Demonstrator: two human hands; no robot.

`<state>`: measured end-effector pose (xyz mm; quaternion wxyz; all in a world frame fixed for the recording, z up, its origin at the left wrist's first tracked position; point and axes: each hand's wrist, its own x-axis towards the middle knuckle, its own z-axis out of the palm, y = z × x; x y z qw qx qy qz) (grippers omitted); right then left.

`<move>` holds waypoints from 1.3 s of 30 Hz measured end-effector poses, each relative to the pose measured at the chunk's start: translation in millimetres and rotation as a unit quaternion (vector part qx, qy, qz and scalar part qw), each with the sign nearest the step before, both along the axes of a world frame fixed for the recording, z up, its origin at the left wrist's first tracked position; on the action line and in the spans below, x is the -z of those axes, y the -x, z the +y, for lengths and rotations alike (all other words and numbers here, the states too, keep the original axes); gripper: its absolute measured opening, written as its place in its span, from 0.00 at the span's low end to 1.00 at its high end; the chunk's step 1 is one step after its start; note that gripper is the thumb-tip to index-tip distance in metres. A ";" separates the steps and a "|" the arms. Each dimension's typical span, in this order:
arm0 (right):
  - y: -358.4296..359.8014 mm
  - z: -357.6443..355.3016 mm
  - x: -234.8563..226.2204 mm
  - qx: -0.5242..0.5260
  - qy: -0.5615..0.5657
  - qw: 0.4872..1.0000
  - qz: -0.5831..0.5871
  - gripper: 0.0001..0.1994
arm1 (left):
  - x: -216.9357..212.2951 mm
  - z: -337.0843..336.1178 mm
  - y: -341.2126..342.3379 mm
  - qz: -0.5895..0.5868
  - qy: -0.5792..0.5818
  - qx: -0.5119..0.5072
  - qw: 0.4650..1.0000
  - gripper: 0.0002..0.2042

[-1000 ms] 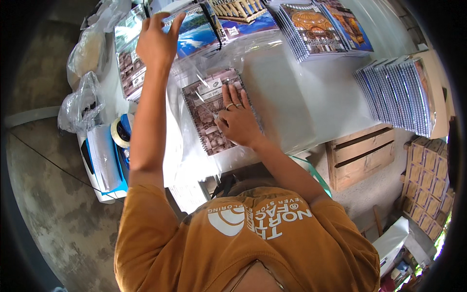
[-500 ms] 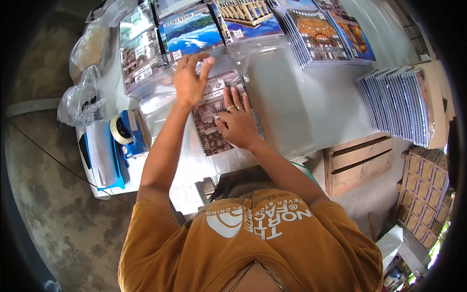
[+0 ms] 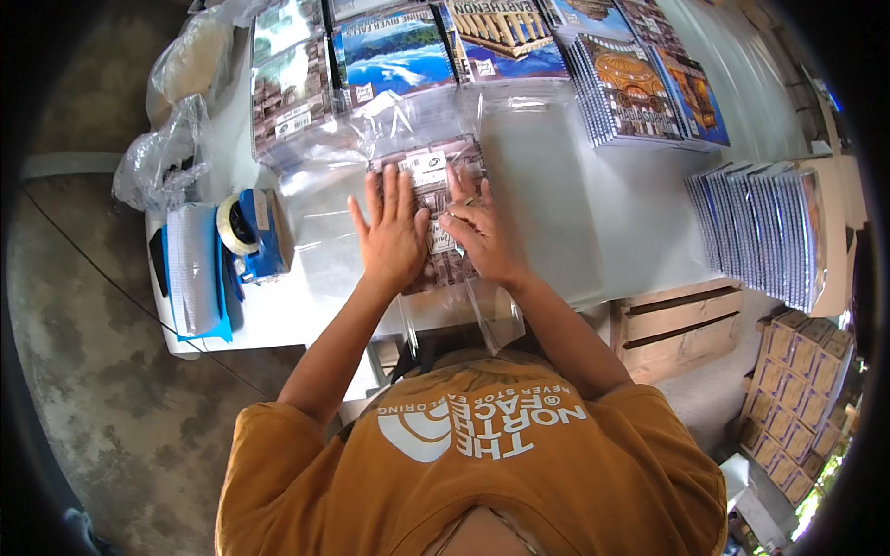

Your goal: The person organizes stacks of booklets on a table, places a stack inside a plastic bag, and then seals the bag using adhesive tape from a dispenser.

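Observation:
A spiral-bound notebook (image 3: pixel 442 239) with a brown-grey picture cover lies in front of me on clear plastic film (image 3: pixel 494 320), whose loose ends stick out at the near and far sides. My left hand (image 3: pixel 393 232) is open and flat on the notebook's left half, fingers spread and pointing away from me. On the right half rests my right hand (image 3: pixel 489 236), a ring on one finger. Its fingers are apart and partly bent, the thumb near the middle of the cover. Whether a tiny piece is under that thumb is hidden.
Stacks of picture-covered notebooks (image 3: pixel 394 56) line the far side of the table (image 3: pixel 640 232). Another notebook stack (image 3: pixel 756 232) stands at the right edge. A blue tape dispenser (image 3: pixel 264 232) and crumpled plastic bags (image 3: pixel 171 148) are at left. A wooden crate (image 3: pixel 681 324) sits below the table.
My left hand has come down from the notebook's far left corner onto its cover. The right hand has shifted slightly nearer and its fingers bend more. Film ends now stick out toward me.

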<state>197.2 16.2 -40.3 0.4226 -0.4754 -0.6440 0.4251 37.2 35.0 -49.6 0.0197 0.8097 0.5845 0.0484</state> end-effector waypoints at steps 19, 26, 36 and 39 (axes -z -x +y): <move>5.7 41.0 -8.6 -0.243 0.070 0.916 -0.310 0.11 | -25.4 -129.2 24.1 -0.341 0.276 0.176 0.882 0.22; 6.9 41.4 -29.0 -0.257 0.117 0.894 -0.347 0.06 | -42.8 -13.6 251.8 -0.450 0.168 -0.456 0.749 0.20; 14.1 43.7 -31.3 -0.167 0.076 0.925 -0.333 0.38 | -7.5 -78.1 295.8 -0.814 0.243 -0.130 0.512 0.13; 15.7 44.3 -46.1 -0.154 0.091 0.925 -0.336 0.41 | -14.8 -89.9 278.2 -0.549 0.233 -0.357 0.719 0.08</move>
